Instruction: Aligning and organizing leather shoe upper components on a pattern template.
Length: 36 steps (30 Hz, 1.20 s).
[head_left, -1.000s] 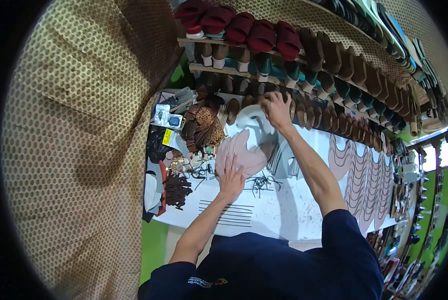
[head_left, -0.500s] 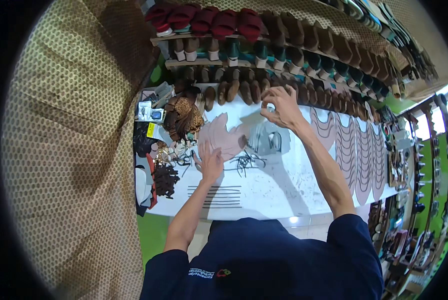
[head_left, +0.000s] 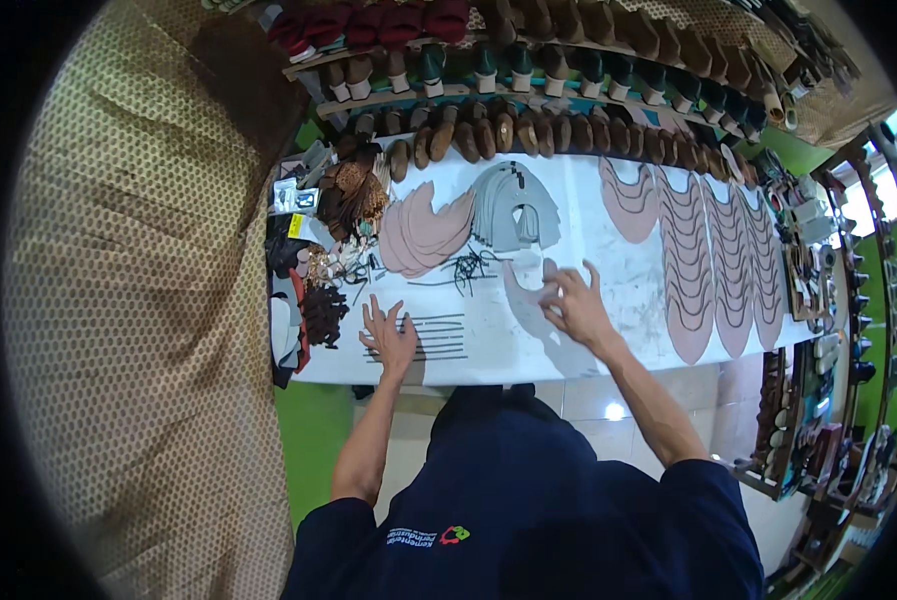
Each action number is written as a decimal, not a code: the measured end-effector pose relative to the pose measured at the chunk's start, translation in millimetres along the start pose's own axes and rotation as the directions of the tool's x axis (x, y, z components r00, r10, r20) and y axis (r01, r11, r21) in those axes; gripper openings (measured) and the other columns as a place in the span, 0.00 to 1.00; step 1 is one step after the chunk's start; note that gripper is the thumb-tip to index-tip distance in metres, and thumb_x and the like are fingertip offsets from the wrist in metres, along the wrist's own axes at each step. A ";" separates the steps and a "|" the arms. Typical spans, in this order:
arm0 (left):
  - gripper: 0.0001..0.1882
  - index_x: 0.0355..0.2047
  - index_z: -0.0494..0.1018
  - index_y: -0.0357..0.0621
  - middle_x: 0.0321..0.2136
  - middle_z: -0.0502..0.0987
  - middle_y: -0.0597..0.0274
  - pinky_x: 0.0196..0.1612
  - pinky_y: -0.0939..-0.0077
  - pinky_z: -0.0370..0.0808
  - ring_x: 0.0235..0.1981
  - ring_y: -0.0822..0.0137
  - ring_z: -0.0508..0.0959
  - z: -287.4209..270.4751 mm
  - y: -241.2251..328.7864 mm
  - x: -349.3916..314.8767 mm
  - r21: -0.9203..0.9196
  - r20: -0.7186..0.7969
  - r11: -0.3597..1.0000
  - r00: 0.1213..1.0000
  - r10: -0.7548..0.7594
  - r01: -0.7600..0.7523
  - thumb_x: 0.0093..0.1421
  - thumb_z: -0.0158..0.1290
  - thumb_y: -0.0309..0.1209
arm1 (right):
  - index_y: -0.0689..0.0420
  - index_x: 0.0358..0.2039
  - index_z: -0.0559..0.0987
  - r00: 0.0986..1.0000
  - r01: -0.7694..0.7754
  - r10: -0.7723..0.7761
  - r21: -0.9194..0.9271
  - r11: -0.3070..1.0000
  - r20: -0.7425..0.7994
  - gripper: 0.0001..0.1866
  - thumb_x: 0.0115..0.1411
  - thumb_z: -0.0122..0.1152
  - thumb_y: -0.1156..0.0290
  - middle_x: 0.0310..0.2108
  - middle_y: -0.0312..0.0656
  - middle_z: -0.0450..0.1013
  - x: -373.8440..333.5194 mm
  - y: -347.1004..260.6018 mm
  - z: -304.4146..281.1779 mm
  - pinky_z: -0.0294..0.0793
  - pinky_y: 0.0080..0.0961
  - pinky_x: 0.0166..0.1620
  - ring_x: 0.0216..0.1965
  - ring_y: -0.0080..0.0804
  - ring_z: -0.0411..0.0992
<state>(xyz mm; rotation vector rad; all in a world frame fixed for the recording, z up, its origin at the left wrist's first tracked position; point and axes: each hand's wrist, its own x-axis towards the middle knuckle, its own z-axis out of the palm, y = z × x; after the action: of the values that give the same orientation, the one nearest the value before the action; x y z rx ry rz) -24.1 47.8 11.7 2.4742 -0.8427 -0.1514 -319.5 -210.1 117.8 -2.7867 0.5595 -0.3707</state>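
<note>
- head view: the right hand [head_left: 577,308] is out over the table with its fingers bent and the thumb near the forefinger; whether they pinch anything cannot be told.
- just left of that hand's fingertips is a pale curved piece [head_left: 517,288], its hollow side turned away from the person; contact with the fingers is unclear.
- the left hand [head_left: 390,342] has its fingers spread apart, palm down, at the left ends of a row of thin dark strips [head_left: 436,340]; whether a fingertip touches one cannot be told.
- those strips lie side by side, roughly parallel, reaching out to the right of the left hand.
- beyond the left hand, a fanned stack of pink pieces [head_left: 420,238] lies on the white table [head_left: 608,270].
- beyond the right hand and a little to its left is a stack of grey arched pieces [head_left: 492,205].
- between the two hands and farther out sits a tangle of dark cords [head_left: 468,268].
- left of the left hand is a heap of small dark brown pieces [head_left: 325,316].
- well to the right of the right hand, pink curved pieces with dark edges [head_left: 688,285] overlap in columns.
- farthest beyond both hands, brown shoe forms [head_left: 505,132] stand in a row.
</note>
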 end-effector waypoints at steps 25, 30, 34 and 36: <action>0.19 0.55 0.81 0.63 0.78 0.52 0.55 0.68 0.17 0.43 0.79 0.45 0.44 -19.8 -14.8 -26.1 0.105 0.096 0.994 0.995 -0.019 0.009 0.63 0.63 0.40 | 0.50 0.33 0.90 0.962 -0.222 0.248 0.206 0.953 -0.110 0.07 0.56 0.72 0.64 0.53 0.38 0.75 -18.1 -73.6 116.3 0.59 0.51 0.65 0.61 0.42 0.66; 0.16 0.51 0.84 0.61 0.78 0.53 0.54 0.67 0.14 0.42 0.79 0.43 0.45 -13.1 -7.8 -3.5 0.026 0.192 0.981 0.964 0.185 -0.193 0.63 0.64 0.42 | 0.47 0.32 0.90 0.972 -0.185 0.204 0.153 0.971 -0.118 0.06 0.55 0.73 0.63 0.52 0.35 0.75 34.7 -90.9 146.4 0.60 0.47 0.63 0.59 0.38 0.67; 0.15 0.50 0.86 0.58 0.78 0.53 0.53 0.67 0.15 0.40 0.79 0.44 0.44 -7.3 0.6 18.2 -0.028 0.284 0.957 0.916 0.284 -0.288 0.63 0.64 0.42 | 0.44 0.30 0.90 0.982 -0.165 0.170 0.065 0.984 -0.086 0.04 0.54 0.73 0.62 0.52 0.33 0.75 61.3 -98.5 156.3 0.60 0.46 0.63 0.60 0.37 0.67; 0.16 0.50 0.86 0.57 0.78 0.53 0.51 0.67 0.16 0.39 0.79 0.45 0.44 -3.8 3.4 27.1 -0.077 0.333 0.931 0.871 0.361 -0.357 0.63 0.64 0.42 | 0.43 0.29 0.90 0.984 -0.166 0.167 0.029 0.986 -0.063 0.04 0.54 0.73 0.62 0.52 0.33 0.75 67.2 -99.0 160.4 0.60 0.46 0.63 0.60 0.36 0.67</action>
<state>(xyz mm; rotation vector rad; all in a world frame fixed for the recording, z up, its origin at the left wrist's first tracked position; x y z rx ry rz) -3.3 31.0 18.3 2.2592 -1.4293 -0.4624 -178.1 -115.1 12.8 -2.6886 0.7918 -0.4291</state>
